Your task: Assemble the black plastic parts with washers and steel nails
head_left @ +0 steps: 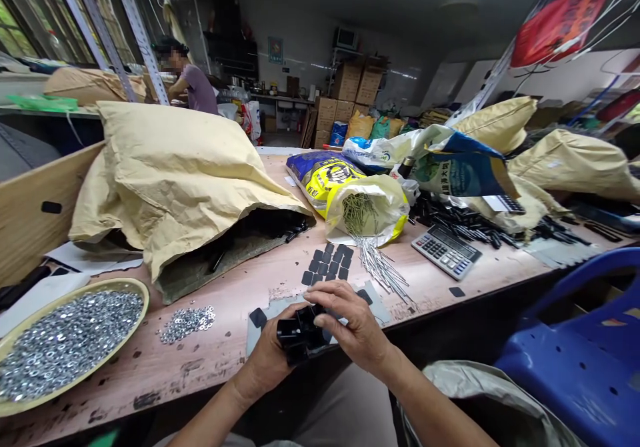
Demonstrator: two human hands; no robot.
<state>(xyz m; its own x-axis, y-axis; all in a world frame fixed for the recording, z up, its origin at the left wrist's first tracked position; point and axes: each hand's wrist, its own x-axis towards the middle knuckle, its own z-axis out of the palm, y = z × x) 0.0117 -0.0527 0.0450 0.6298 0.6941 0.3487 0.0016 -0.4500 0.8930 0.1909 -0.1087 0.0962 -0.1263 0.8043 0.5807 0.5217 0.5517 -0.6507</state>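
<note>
Both hands meet at the near edge of the wooden workbench (240, 287). My left hand (270, 357) is closed under a black plastic part (300, 335). My right hand (350, 323) curls over the same part from above, fingers bent around it. Just beyond the hands several small black square pads (329, 264) lie in rows on the bench. A bundle of long metal nails (377, 267) spills from an open plastic bag (373, 210) beside them.
A shallow tray of shiny washers (65, 337) sits at left, with a small loose pile of washers (187, 321) nearby. A big tan paper sack (175, 180) lies open. A calculator (446, 251), black parts (465, 220), a blue chair (585, 353). Another person (193, 87) works far back.
</note>
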